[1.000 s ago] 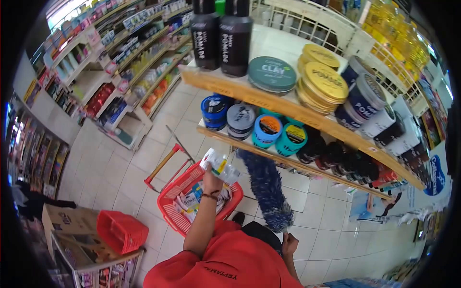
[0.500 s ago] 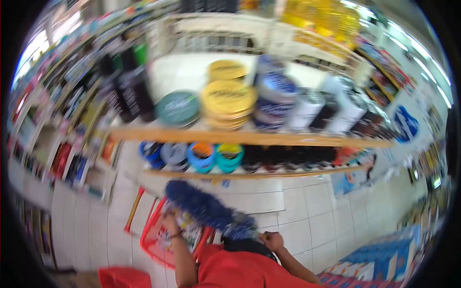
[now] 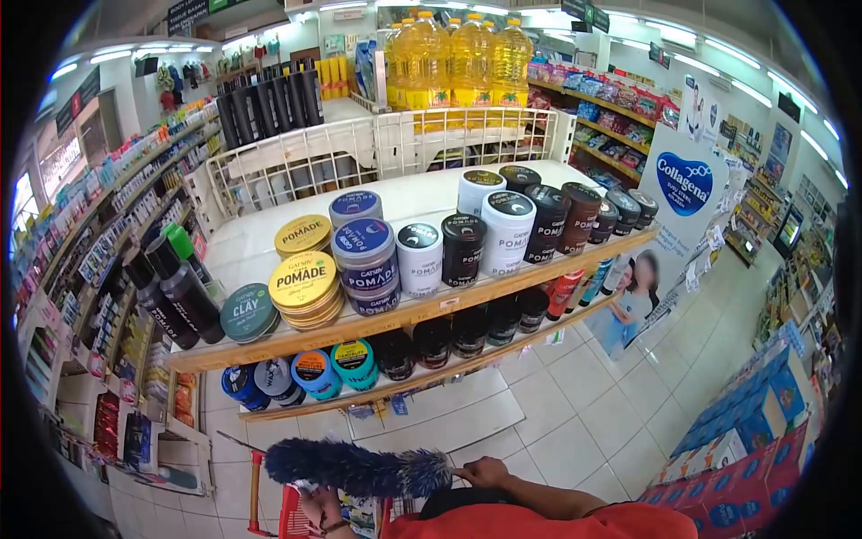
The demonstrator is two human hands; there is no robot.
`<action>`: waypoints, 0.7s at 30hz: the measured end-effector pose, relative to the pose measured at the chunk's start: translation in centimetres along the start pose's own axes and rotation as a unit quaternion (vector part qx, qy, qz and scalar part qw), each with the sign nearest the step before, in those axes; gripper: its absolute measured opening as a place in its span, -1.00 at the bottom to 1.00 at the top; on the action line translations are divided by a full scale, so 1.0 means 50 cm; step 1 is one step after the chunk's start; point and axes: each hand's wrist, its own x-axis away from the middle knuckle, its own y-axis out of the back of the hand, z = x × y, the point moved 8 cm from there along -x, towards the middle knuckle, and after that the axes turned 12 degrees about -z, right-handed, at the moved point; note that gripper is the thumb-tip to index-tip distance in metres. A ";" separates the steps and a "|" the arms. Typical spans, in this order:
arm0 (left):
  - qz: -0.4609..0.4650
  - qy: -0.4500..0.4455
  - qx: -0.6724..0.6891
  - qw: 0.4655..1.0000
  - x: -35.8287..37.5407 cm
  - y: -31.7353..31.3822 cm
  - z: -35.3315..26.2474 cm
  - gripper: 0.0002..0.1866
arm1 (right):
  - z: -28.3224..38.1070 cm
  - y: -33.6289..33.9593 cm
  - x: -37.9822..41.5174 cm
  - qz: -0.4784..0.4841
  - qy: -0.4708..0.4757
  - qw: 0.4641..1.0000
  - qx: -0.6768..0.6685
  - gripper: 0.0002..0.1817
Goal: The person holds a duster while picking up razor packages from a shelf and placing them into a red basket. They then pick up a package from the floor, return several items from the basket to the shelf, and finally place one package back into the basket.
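Ok so from my end I'm mostly worrying about the duster (image 3: 355, 469). My right hand (image 3: 483, 471) is gripping it by one end, and the fluffy length is stretching sideways, below and in front of the top shelf (image 3: 404, 320). My left hand (image 3: 316, 505) is sitting close to the fluff, lower than the shelf and over the basket (image 3: 289, 514). Can't tell if it's open or closed on something, cos the fluff is hiding part of it.

Biggest risk imo: the duster is reaching out a long way from my grip, so a lazy wrist lift could be swinging the far end into the jars (image 3: 314, 375) under the shelf. They're standing right by the edge down there. Up on the shelf's left end, the black bottles (image 3: 171, 301) are looking tall and skinny, so I'm guessing one bump could be tipping them. The yellow tins (image 3: 306, 286) and purple jars (image 3: 366, 256) are sitting stacked along the shelf's front, so a sideways knock could be sliding the upper ones off.

Also, the fluff is crowding my left hand, so I'm half expecting blind fumbling or snagging on the basket below the shelf.
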 end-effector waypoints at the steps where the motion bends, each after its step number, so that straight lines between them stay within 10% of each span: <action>1: -0.026 -0.030 0.024 0.999 0.001 0.009 -0.007 -0.54 | -0.009 -0.005 -0.001 0.003 -0.015 1.000 0.005 -0.34; 7: 0.012 -0.106 -0.023 0.994 0.070 -0.074 -0.025 -0.51 | -0.060 0.037 0.008 -0.004 -0.142 0.990 0.000 -0.24; 10: 0.007 -0.307 -0.335 0.891 0.099 -0.122 -0.068 -0.59 | -0.022 0.059 0.005 -0.002 -0.114 0.992 -0.056 -0.23; 15: 0.088 -0.457 -0.366 0.806 0.044 -0.151 -0.101 -0.50 | 0.080 0.048 0.009 0.082 -0.004 0.992 -0.091 -0.21; 18: 0.092 -0.280 -0.185 0.937 0.094 -0.206 -0.063 -0.49 | 0.071 0.029 0.035 0.103 -0.003 0.991 -0.081 -0.21; 21: 0.093 -0.255 -0.141 0.952 0.002 -0.140 -0.089 -0.45 | 0.024 0.034 0.062 0.100 -0.047 0.992 -0.058 -0.19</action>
